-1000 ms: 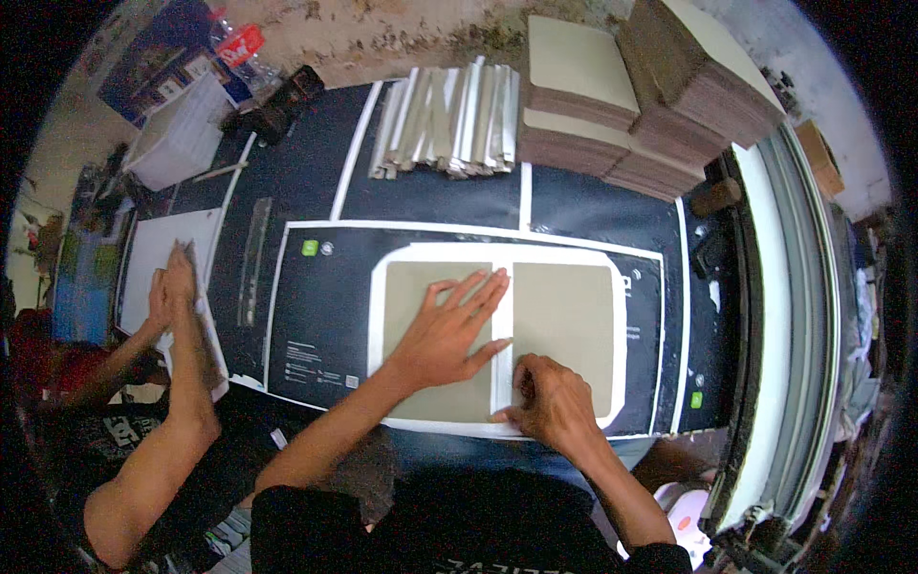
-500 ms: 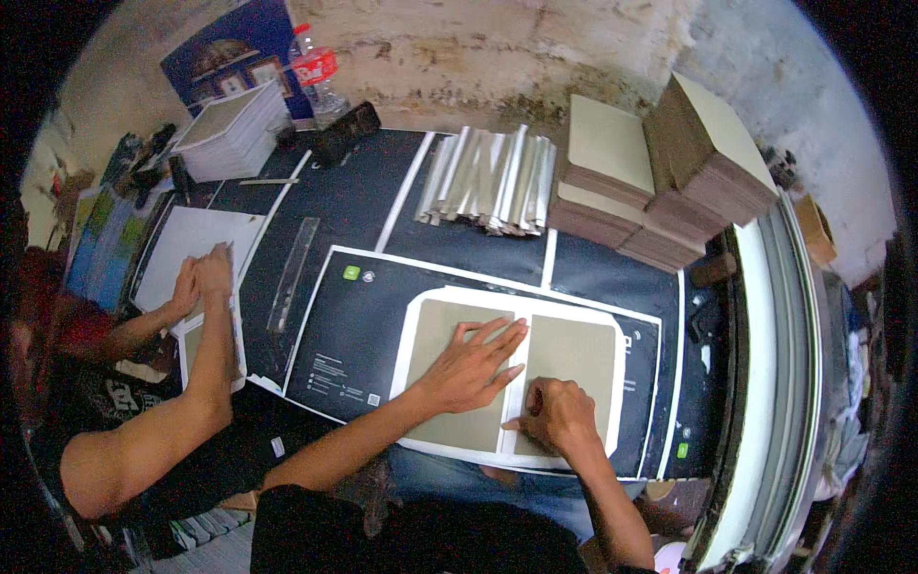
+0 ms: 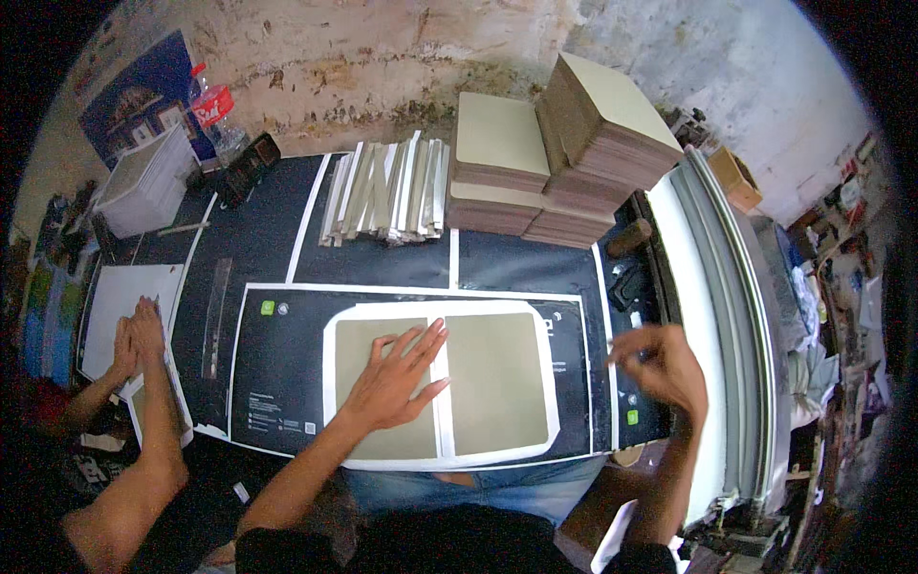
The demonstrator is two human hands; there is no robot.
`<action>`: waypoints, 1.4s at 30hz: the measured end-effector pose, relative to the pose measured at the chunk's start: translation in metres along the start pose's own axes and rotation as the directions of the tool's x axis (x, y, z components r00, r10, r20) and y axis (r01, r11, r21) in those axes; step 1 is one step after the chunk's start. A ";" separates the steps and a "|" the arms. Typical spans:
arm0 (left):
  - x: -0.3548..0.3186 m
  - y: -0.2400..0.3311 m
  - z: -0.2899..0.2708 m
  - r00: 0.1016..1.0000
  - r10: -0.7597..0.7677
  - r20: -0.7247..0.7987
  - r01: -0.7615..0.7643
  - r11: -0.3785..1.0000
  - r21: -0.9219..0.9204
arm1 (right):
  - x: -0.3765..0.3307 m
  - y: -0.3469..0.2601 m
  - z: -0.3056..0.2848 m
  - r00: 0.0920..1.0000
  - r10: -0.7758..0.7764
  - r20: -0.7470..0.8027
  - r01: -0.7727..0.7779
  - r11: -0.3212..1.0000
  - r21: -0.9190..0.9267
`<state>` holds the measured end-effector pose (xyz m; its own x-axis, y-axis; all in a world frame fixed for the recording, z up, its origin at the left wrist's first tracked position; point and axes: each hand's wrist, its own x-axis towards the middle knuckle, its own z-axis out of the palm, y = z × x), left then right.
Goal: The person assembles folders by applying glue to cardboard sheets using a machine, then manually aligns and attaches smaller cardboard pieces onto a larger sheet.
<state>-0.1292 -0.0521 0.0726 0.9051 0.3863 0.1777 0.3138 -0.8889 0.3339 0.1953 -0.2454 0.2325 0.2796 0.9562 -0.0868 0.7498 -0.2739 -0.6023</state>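
Observation:
Two grey-tan boards, the left board (image 3: 359, 421) and the right board (image 3: 502, 383), lie side by side within a white border on a dark printed sheet (image 3: 277, 364). A narrow strip (image 3: 445, 421) runs along the gap between them. Flat on the left board rests my left hand (image 3: 392, 383), fingers spread, its fingertips reaching the gap. My right hand (image 3: 665, 368) is raised off the boards, beyond the sheet's right edge. Its fingers are curled together; anything between them is too small to make out.
Behind the sheet lie a heap of thin strips (image 3: 387, 191) and stacks of cut boards (image 3: 502, 143). A long grey and white roll-like piece (image 3: 712, 287) borders the table's right. At left, another person's hands (image 3: 139, 335) work on a white sheet (image 3: 105, 297). A plastic bottle (image 3: 215, 110) stands behind.
My right hand has left the right board's lower inner edge and moved up and right, past the sheet. My left hand stays on the left board. The view has swung right.

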 end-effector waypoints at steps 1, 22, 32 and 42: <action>0.001 0.005 0.001 0.999 0.009 0.033 -0.010 1.000 0.028 | -0.001 0.014 0.010 0.963 0.064 -0.261 -0.069 0.998 -0.012; -0.058 -0.021 -0.029 0.963 -0.248 -0.109 0.216 0.946 -0.241 | 0.014 -0.072 0.192 0.929 -0.256 0.268 0.230 0.965 0.124; -0.106 -0.036 -0.091 0.570 -0.699 -0.432 0.379 0.690 -0.617 | 0.012 -0.089 0.191 0.938 -0.176 0.299 0.173 0.984 0.035; -0.151 -0.008 -0.063 0.475 -0.758 -0.447 0.564 0.652 -0.506 | -0.005 -0.048 0.186 0.982 -0.127 -0.138 0.149 0.975 0.165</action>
<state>-0.2864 -0.0875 0.1017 0.0640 0.9673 0.2454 0.5701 -0.2372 0.7866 0.0466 -0.2178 0.1139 0.2622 0.9598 0.1002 0.6741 -0.1079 -0.7308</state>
